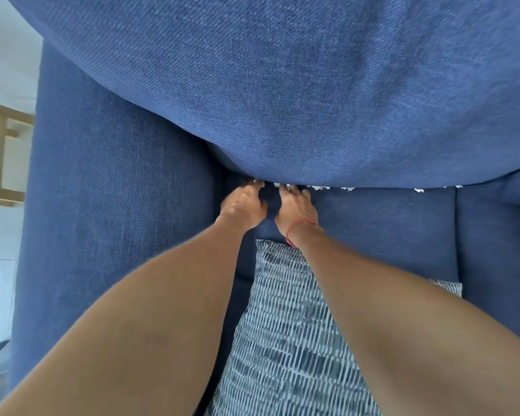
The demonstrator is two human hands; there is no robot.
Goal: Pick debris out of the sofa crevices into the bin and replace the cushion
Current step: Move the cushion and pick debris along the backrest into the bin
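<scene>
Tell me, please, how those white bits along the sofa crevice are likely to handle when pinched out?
The white bits look small and ragged, so probably very light and crumbly. They sit scattered under the back cushion, so they would likely scatter or slip deeper if pushed.

Sofa (111, 205): blue woven cloth, matt, visible twill grain, slightly rough. Back cushion (297, 85): same blue woven cloth, matt, diagonal weave clearly showing. Seat surface (388, 229): matching blue cloth, matt, fine weave. Patterned pillow (288, 340): printed cloth, matt, dark dashes on pale ground, soft and smooth. Debris (318, 187) along crevice: white, crumpled, paper-like bits, matt. Wrist band (297, 228): thin red thread or cord. Wooden frame (0, 151) at far left: pale wood, smooth, low sheen.
</scene>
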